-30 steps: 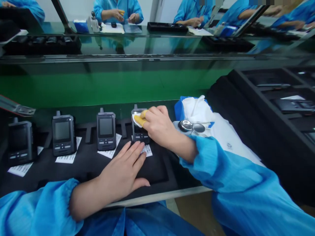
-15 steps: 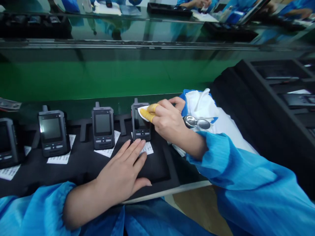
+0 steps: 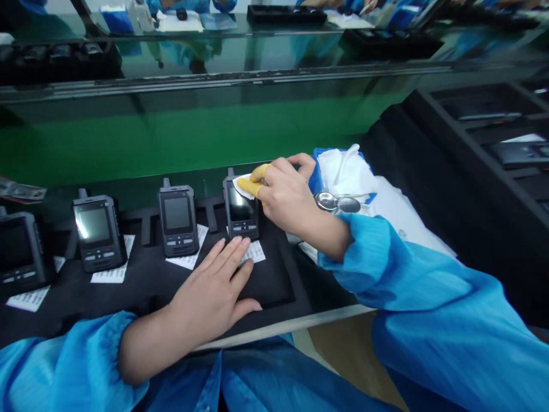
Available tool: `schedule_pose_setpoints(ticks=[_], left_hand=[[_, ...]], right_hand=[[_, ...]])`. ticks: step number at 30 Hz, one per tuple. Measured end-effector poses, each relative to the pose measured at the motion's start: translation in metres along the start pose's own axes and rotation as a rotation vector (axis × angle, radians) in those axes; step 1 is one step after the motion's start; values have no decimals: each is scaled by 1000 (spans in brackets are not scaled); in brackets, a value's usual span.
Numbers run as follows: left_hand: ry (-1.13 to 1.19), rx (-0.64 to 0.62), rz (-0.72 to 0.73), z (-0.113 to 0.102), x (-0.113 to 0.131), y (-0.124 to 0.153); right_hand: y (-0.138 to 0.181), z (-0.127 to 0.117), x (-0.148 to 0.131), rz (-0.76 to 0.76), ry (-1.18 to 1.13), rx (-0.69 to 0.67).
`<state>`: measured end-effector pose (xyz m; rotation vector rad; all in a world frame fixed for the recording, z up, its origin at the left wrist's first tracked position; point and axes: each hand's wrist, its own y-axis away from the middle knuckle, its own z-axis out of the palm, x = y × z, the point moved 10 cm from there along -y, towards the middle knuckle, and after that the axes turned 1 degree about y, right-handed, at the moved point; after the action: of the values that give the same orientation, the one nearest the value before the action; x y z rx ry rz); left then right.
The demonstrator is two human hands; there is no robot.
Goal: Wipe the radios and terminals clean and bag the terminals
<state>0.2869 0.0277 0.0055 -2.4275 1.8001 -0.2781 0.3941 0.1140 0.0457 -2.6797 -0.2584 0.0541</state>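
Note:
Four fingers of my left hand [image 3: 210, 297] stretch out flat, thumb apart, with the fingertips at the lower edge of a black handheld radio with a screen [image 3: 243, 213]. In my right hand [image 3: 285, 194], yellow finger cots cover two fingers, which press a small white wipe [image 3: 241, 184] against the upper part of that radio's screen. White printed labels [image 3: 256, 252] stick out from under the radio. To its left stands another such radio [image 3: 176, 217], and more [image 3: 98, 229] lie further left, each with a label beneath.
The radios rest on a black foam tray [image 3: 274, 286] with cut-outs. A blue box of white cloths [image 3: 343, 171] and a folding loupe [image 3: 338, 202] are at the right, beside a stack of black trays [image 3: 412, 149]. Across the glass shelf [image 3: 274, 54], co-workers in blue sleeves sit.
The wipe has slid slightly up the radio's screen, so more of the screen shows below it. My left hand keeps its place by the radio; the view has shifted a little.

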Motion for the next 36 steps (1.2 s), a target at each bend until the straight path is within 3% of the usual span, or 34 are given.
schedule_pose_setpoints(ticks=[4, 7, 10, 13, 17, 20, 24, 28, 33, 36], left_hand=[[27, -23, -3, 5, -1, 0], [31, -15, 4, 6, -1, -1], [4, 16, 31, -5, 4, 1], [-18, 35, 16, -26, 5, 14], [-59, 29, -154, -43, -16, 45], [-82, 21, -254, -39, -33, 68], [-85, 30, -278, -25, -41, 80], [-59, 78, -274, -21, -42, 81], [25, 91, -306, -17, -46, 84], [44, 82, -320, -15, -47, 85]], right_hand=[[28, 7, -10, -73, 8, -19], [57, 1, -27, -176, -24, -58], [64, -13, -36, -208, -78, -96], [47, -31, -28, -92, -85, -59], [11, -32, -38, -36, -114, -61], [-17, -20, -63, -85, -132, -24], [-46, 9, -93, -155, -90, -28], [-40, 27, -110, -229, -9, -70], [-11, 25, -146, -507, 20, -100], [-31, 25, -143, -434, 71, -90]])
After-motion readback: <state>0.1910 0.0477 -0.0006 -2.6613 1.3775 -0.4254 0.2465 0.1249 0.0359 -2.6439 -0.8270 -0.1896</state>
